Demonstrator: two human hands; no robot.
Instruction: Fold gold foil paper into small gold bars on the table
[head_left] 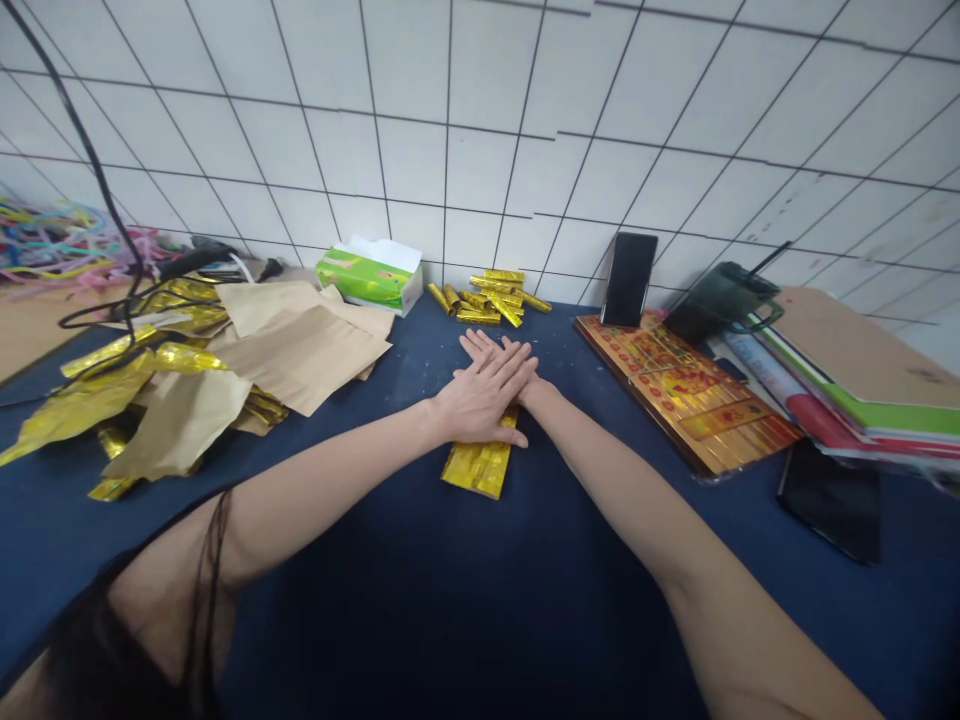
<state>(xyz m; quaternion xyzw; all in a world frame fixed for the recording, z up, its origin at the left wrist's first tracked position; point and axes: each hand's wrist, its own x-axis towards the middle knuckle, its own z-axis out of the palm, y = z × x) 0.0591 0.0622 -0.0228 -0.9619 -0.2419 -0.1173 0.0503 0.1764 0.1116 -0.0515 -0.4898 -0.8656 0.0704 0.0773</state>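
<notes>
My left hand (484,393) lies flat with its fingers stretched out, crossed over the top of my right hand. Beneath it, my right hand (531,388) is also laid flat, its fingertips showing past the left fingers. Both rest over a gold foil paper strip (478,468) on the dark blue tabletop (420,560). The strip's near end sticks out toward me; its far part is hidden under the hands. Just beyond the fingers, by the wall, sits a small pile of rolled gold foil tubes (493,298).
At left lie brown paper sheets (292,345) mixed with crumpled gold foil (82,405) and a black cable (97,160). A green tissue box (367,278) and an upright phone (630,280) stand near the wall. To the right are a patterned gold-red stack (686,395), a dark mug (724,300) and a black tablet-like device (832,500).
</notes>
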